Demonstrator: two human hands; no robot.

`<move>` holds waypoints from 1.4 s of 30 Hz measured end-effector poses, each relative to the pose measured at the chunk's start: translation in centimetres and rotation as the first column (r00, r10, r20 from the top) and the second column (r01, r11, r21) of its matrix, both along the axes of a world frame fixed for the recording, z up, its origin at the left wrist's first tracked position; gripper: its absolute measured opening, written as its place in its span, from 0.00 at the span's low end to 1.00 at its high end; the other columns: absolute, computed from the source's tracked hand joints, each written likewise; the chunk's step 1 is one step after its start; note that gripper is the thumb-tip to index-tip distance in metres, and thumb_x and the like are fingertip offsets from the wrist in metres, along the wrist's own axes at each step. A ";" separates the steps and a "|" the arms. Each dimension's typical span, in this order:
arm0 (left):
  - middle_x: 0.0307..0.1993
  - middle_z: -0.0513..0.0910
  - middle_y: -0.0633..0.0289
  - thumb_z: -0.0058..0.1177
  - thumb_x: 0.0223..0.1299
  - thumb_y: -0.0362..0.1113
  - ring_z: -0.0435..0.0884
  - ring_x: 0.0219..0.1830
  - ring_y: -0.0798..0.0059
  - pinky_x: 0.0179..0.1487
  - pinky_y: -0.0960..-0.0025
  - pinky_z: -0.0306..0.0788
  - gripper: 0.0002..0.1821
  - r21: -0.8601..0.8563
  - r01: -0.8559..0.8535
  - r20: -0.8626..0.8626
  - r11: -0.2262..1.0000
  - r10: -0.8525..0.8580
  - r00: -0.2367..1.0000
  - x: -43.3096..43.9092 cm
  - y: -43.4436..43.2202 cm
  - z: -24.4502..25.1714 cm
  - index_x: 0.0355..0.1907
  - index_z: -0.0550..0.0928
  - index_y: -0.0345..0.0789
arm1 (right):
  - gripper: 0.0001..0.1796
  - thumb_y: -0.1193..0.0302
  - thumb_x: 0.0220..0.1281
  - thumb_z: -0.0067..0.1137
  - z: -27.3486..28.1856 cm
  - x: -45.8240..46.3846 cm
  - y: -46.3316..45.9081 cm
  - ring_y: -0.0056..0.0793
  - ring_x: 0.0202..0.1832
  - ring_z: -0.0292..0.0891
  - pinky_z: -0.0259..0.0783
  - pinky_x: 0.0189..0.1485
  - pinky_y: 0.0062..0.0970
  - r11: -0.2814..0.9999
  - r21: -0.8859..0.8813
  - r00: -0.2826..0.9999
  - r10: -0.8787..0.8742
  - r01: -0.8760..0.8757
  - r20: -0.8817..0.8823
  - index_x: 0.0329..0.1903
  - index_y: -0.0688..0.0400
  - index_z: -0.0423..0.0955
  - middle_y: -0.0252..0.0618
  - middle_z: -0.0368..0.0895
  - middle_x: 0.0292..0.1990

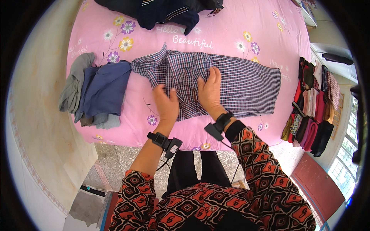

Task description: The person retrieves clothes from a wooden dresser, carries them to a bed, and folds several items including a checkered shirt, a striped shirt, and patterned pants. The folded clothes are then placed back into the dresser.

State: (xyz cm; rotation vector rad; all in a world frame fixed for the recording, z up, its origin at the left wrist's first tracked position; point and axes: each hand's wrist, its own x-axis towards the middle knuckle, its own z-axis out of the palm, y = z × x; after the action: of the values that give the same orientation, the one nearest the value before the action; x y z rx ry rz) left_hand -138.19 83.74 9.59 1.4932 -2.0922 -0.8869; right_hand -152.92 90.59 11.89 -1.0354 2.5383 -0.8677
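A checked long shirt (244, 83) in navy, white and red lies partly folded across the bed, its collar end to the left and its hem to the right. My right hand (210, 89) rests on the bunched middle of the cloth, thumb apart from the fingers. Over the shirt's lower left edge is my left hand (166, 104), slightly blurred, with thumb and fingers spread; whether it touches the fabric is unclear. Neither hand visibly grips the cloth. Both wrists carry black strapped devices.
The bed has a pink floral sheet (138, 95). Folded blue clothing (104, 86) and a grey garment (76, 83) are at the left. Dark clothes (170, 14) lie at the far side. Several stacks of folded clothes (312, 106) line the right edge.
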 end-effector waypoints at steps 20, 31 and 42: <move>0.42 0.81 0.60 0.55 0.56 0.31 0.78 0.40 0.73 0.47 0.70 0.71 0.14 0.575 0.427 -0.539 0.698 -0.070 0.840 -3.5 0.8 4.0 0.44 0.77 0.27 | 0.28 0.65 0.68 0.43 -5.7 -2.2 2.0 0.48 0.67 0.53 0.53 0.68 0.35 0.986 -0.168 0.903 0.079 -0.007 0.422 0.68 0.56 0.55 0.54 0.49 0.69; 0.35 0.81 0.46 0.51 0.53 0.43 0.81 0.35 0.50 0.37 0.52 0.73 0.31 0.368 0.584 0.041 0.724 -0.640 0.768 -19.9 14.8 7.5 0.61 0.65 0.35 | 0.31 0.47 0.70 0.36 -0.7 -12.4 16.6 0.30 0.51 0.72 0.67 0.57 0.28 0.769 0.081 0.000 -0.105 0.634 0.995 0.58 0.60 0.67 0.39 0.75 0.53; 0.58 0.68 0.41 0.46 0.59 0.30 0.65 0.61 0.45 0.66 0.54 0.56 0.22 -0.285 0.436 -0.141 0.853 -0.488 0.862 -15.9 16.4 2.6 0.57 0.69 0.28 | 0.26 0.67 0.68 0.42 1.0 -14.8 19.7 0.52 0.67 0.54 0.50 0.69 0.37 0.881 -0.284 0.925 -0.355 0.379 0.134 0.63 0.70 0.57 0.60 0.59 0.64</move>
State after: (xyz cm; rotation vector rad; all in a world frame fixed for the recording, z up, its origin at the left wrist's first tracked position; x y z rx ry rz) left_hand -154.14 100.16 12.20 0.7369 -2.3378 -0.8624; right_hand -167.68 110.33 12.92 -0.5743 2.6297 -1.4118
